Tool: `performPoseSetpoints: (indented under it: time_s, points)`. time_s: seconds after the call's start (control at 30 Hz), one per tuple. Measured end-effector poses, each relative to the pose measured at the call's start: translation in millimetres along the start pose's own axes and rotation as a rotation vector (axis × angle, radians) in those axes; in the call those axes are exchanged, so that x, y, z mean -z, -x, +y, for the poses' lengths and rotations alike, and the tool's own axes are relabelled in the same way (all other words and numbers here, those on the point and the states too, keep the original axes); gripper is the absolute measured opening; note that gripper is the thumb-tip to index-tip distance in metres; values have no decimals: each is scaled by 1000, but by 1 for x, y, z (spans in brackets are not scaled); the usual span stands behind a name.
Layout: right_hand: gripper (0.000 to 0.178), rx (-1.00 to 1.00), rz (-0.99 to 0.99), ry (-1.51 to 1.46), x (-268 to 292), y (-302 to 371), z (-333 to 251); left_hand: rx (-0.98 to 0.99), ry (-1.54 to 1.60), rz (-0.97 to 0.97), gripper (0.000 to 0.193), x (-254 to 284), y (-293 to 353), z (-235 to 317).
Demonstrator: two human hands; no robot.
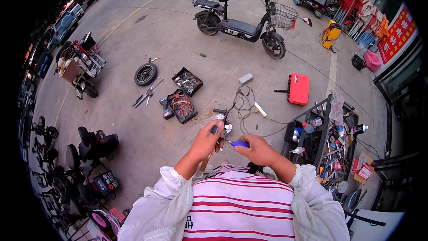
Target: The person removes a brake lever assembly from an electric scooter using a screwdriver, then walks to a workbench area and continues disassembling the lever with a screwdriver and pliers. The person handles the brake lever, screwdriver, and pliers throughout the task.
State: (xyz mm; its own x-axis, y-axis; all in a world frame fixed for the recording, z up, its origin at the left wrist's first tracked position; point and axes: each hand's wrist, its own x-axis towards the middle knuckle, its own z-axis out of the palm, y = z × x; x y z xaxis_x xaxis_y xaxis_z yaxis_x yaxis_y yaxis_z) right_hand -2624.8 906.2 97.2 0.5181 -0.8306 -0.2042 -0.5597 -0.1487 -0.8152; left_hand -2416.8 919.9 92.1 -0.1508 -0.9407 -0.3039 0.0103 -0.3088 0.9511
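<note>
Just in front of my body, my left hand (pixel 203 142) is closed around a small dark part (pixel 214 130); its exact kind does not show. From beside that hand a black cable (pixel 229 109) runs forward onto the ground. My right hand (pixel 259 151) grips a screwdriver (pixel 241 143) by its purple-blue handle. The screwdriver's shaft points left, its tip at the part in my left hand; whether it touches is too small to tell. A crumpled piece of clear plastic (pixel 212 119) shows just beyond my left hand.
Ahead stand an electric scooter (pixel 240 27) and a red case (pixel 298 89). Left of centre lie a wheel (pixel 146 74), a parts box (pixel 187 81), a cordless drill (pixel 166 109) and an open tool case (pixel 182 106). A crowded tool trolley (pixel 312 140) is close on my right; parked scooters (pixel 96 147) stand left.
</note>
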Motion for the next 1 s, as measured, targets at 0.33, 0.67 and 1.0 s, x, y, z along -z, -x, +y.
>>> performPoseSetpoints:
  time_s: [0.33, 0.67, 1.0]
  points:
    - [25, 181, 177, 175, -11, 2, -5, 20, 155, 51, 53, -2, -1, 6]
    - [32, 68, 221, 550, -9, 8, -25, 105, 380, -22, 56, -3, 1, 4]
    - [25, 216, 249, 292, -4, 9, -10, 87, 319, 10, 62, -8, 3, 2]
